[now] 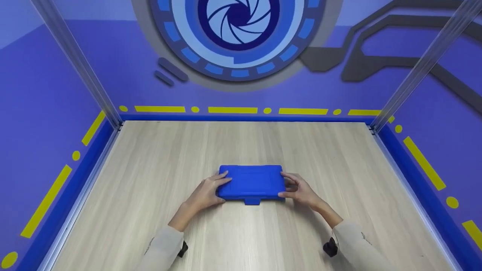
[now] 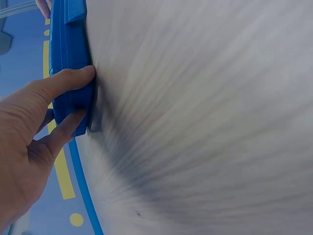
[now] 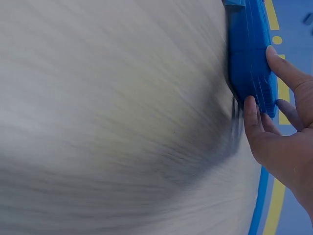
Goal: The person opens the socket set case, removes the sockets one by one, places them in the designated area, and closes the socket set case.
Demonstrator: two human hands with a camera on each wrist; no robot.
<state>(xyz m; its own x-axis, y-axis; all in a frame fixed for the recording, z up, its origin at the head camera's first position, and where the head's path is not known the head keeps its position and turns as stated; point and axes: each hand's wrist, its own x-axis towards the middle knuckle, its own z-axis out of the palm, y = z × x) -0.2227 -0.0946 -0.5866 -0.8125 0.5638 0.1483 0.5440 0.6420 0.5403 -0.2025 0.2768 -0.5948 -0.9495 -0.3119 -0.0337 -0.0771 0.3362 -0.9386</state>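
A closed blue plastic case (image 1: 251,182) lies flat at the middle of the wooden table, its latch tab (image 1: 252,201) facing the person. My left hand (image 1: 206,191) grips the case's left end, thumb at the front edge and fingers over the side and top. At the opposite end, my right hand (image 1: 303,191) holds the case with its thumb at the front corner and fingers along the side. Both wrist views show the case's side wall (image 2: 73,49) between thumb and fingers. What the case contains is hidden, and whether its underside fully touches the table I cannot tell.
The light wooden table (image 1: 162,150) is bounded by blue panels with yellow markings (image 1: 232,110) at the back and both sides. Metal posts (image 1: 81,67) rise at the rear corners. A black strap piece (image 1: 330,247) shows at the right sleeve.
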